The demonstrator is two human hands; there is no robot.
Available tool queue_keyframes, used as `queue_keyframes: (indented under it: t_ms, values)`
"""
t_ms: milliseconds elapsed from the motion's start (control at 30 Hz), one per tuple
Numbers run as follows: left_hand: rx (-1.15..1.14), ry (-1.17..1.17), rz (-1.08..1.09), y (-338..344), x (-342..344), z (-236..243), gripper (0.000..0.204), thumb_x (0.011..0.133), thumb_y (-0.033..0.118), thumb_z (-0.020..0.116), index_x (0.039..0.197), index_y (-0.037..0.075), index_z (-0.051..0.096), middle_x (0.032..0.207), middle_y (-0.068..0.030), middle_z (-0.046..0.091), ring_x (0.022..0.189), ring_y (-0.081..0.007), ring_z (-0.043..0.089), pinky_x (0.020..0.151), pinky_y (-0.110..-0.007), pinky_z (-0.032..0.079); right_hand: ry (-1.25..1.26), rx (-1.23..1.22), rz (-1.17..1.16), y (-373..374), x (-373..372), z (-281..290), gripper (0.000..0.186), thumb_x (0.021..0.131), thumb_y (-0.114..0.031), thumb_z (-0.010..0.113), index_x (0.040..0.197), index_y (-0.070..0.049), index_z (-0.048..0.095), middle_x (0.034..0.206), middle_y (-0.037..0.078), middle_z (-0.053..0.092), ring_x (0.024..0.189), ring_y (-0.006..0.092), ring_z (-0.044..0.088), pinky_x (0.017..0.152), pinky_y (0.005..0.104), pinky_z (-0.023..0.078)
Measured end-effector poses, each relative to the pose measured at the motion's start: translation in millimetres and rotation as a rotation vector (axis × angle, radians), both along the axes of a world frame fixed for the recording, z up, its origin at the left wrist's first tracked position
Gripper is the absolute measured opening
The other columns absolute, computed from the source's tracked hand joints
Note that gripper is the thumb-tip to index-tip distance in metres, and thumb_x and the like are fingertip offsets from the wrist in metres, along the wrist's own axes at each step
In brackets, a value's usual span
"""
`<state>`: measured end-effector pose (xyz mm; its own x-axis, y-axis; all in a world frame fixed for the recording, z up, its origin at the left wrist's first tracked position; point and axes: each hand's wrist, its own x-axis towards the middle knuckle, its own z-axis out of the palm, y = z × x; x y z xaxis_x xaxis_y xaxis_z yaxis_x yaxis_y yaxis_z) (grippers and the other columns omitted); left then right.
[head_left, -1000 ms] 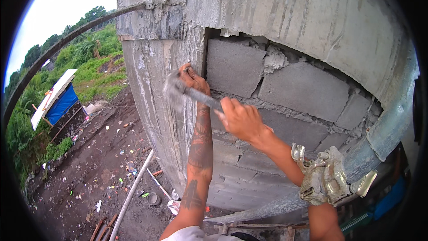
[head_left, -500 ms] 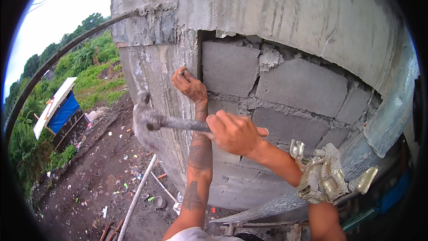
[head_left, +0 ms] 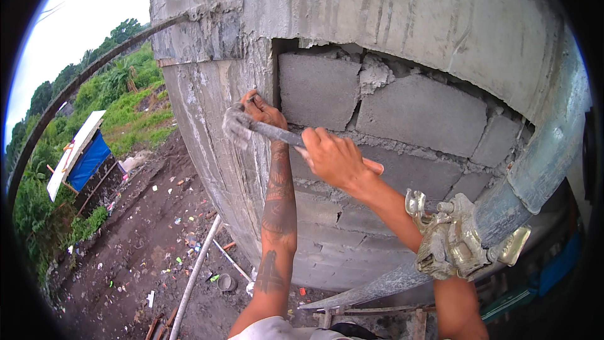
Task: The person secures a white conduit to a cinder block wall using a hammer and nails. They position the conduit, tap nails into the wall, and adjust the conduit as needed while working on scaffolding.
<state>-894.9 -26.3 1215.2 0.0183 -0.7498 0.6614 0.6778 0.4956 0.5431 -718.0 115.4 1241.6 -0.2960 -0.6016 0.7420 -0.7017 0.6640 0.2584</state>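
Note:
My right hand [head_left: 336,160] is closed around the handle of a hammer [head_left: 277,133], whose orange butt end sticks out past the little finger. The cement-caked hammer head, slightly blurred, is right beside my left hand [head_left: 267,113]; whether they touch, I cannot tell. Raised against the grey concrete column [head_left: 211,107], my left hand pinches a small dark metal piece [head_left: 251,97]. Most of that piece is hidden by the fingers, so its kind does not show. Right of the hand, grey hollow blocks [head_left: 318,91] sit in a recess with rough mortar joints.
A metal scaffold pipe [head_left: 535,176] with a cement-crusted clamp [head_left: 456,236] crosses above my right forearm. A bent rebar [head_left: 82,82] juts from the column at the left. Far below lies littered soil with a pole [head_left: 195,277], a bucket [head_left: 226,283] and a blue-sided shelter [head_left: 89,160].
The hammer has swung right and up, its head moving from left of the column's middle to beside my left hand. My left hand stays at nearly the same spot.

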Motion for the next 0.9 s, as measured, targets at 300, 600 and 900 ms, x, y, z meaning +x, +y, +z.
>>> queue_keyframes:
  t_ms: [300, 600, 900]
  values:
    - [0.027, 0.011, -0.087, -1, -2, -1, 0.015, 0.102, 0.003, 0.053, 0.11, -0.002, 0.065, 0.11, -0.0162, 0.059, 0.104, -0.0334, 0.056, 0.092, -0.045, 0.045, -0.149, -0.037, -0.235, 2, 0, 9, 0.027, 0.093, -0.021, 0.072, 0.096, -0.002, 0.052, 0.081, 0.013, 0.06, 0.061, 0.028, 0.07, 0.045, 0.0401, 0.055]
    - [-0.089, -0.083, 0.137, -3, -1, -5, 0.016, 0.104, 0.006, 0.051, 0.114, 0.0, 0.062, 0.114, -0.0155, 0.055, 0.11, -0.0338, 0.052, 0.096, -0.048, 0.042, -0.386, -0.109, -0.169, 113, 33, -83, 0.028, 0.095, -0.022, 0.072, 0.1, -0.001, 0.054, 0.085, 0.019, 0.063, 0.06, 0.0331, 0.067, 0.051, 0.0454, 0.053]
    - [-0.29, -0.172, 0.015, -25, 18, -12, 0.035, 0.097, 0.002, 0.057, 0.132, -0.002, 0.052, 0.124, -0.0193, 0.054, 0.118, -0.0371, 0.052, 0.102, -0.05, 0.042, -1.496, -0.919, -0.959, 331, 308, -380, 0.035, 0.087, -0.023, 0.073, 0.105, 0.005, 0.063, 0.076, 0.019, 0.069, 0.057, 0.0323, 0.067, 0.053, 0.0429, 0.053]
